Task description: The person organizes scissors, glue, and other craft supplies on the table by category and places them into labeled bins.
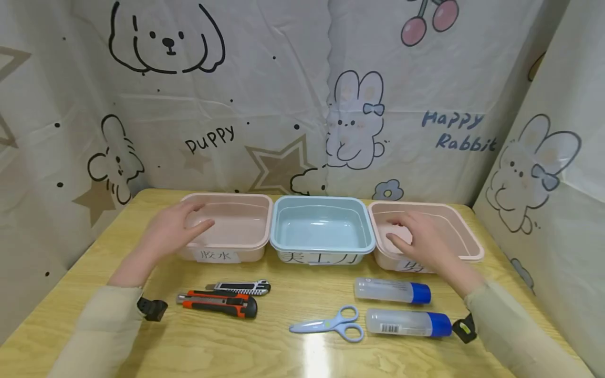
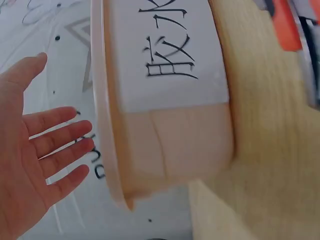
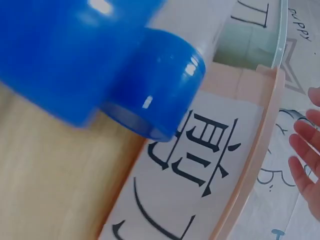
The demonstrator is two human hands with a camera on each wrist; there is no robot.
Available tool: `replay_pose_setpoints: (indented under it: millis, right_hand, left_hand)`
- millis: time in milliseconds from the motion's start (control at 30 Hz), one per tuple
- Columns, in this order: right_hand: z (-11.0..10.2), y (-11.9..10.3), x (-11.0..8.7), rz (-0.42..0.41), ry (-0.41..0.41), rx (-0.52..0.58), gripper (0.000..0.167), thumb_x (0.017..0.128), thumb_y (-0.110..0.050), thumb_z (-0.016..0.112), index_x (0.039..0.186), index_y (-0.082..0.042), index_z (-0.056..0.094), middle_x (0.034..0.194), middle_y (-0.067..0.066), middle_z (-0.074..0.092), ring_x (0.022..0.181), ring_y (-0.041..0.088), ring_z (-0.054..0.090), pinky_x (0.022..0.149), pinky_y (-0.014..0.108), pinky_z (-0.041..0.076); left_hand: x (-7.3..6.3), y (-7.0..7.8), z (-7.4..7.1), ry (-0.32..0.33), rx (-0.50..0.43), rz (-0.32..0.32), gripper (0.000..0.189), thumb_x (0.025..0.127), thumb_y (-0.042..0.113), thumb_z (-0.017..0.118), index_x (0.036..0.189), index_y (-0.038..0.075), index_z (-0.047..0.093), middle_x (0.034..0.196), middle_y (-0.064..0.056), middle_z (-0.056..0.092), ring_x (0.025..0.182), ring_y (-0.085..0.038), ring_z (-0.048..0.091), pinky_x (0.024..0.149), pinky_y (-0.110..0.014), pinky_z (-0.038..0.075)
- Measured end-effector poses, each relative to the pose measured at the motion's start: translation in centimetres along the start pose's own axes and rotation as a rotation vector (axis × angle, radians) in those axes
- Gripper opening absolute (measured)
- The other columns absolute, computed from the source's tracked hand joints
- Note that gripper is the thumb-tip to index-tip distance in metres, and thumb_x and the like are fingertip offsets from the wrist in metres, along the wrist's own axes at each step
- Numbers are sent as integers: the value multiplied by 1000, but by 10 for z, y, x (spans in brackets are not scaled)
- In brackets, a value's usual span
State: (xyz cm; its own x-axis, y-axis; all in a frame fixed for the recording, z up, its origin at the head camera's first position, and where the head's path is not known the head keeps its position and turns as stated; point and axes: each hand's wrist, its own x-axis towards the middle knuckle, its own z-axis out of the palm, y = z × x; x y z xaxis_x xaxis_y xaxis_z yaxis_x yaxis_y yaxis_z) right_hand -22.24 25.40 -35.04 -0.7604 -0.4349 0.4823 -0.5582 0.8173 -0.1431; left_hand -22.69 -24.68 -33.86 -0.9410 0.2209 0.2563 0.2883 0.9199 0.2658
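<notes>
Screened work nook | cartoon-print curtain (image 1: pixel 279 84) | table (image 1: pixel 212 349) | 3 labelled bins (image 1: pixel 323 248)

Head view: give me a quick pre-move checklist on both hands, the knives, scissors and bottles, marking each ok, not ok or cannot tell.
1. Left hand free: ok, holds nothing.
2. Right hand free: ok, holds nothing.
3. Hands down by the tools: not ok, they are up at the left pink bin and right pink bin.
4. Blades in on the orange-and-black knife and black-and-white knife: cannot tell.
5. Scissors closed: ok.
6. Blue caps on the upper bottle and lower bottle: ok.
</notes>
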Motion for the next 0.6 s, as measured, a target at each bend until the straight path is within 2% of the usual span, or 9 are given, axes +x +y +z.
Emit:
replay_pose_setpoints:
  millis: [67,167,267,400,500,600]
  right_hand:
    - [-3,-3,-8,-46,13,9,24,76,-18,72,96,-7,63,89,6,62,82,22,56,72,40,50]
    - [-9,-8,-23,-87,-7,25,18,73,-15,74,89,-12,65,80,-3,60,74,13,55,65,32,50]
    - [-13,-14,-39,-132,-33,42,18,71,-14,76,85,-17,65,78,-11,59,71,6,55,61,25,50]
    - [-14,-17,-59,-226,-40,68,22,66,-14,79,81,-20,64,77,-15,57,68,1,53,60,18,47]
    - [-14,-18,-73,-268,-82,77,22,67,-22,79,83,-22,64,79,-17,56,68,-1,52,59,16,44]
    - [-13,-19,-85,-254,-161,57,25,69,-39,76,87,-25,65,83,-19,54,69,-2,51,58,17,43]
  left_hand:
    - [-5,-5,-1,-3,-27,-30,62,87,53,50,126,5,52,128,-19,50,118,-42,42,95,-58,33]
    - [-12,-11,-3,-8,-62,-75,61,88,52,49,123,3,54,127,-23,50,120,-43,39,97,-58,30]
    - [-19,-17,-5,-6,-85,-108,63,87,52,50,122,-1,53,126,-26,48,119,-44,38,97,-58,28]
    - [-25,-23,-3,-23,-113,-136,72,85,54,53,124,-6,48,128,-30,42,119,-46,34,97,-60,26]
    - [-28,-27,0,-36,-136,-148,77,83,54,56,126,-8,45,131,-32,36,120,-49,30,96,-62,25]
    - [-28,-30,5,-48,-157,-162,82,80,55,58,128,-10,41,134,-34,30,121,-52,27,95,-65,25]
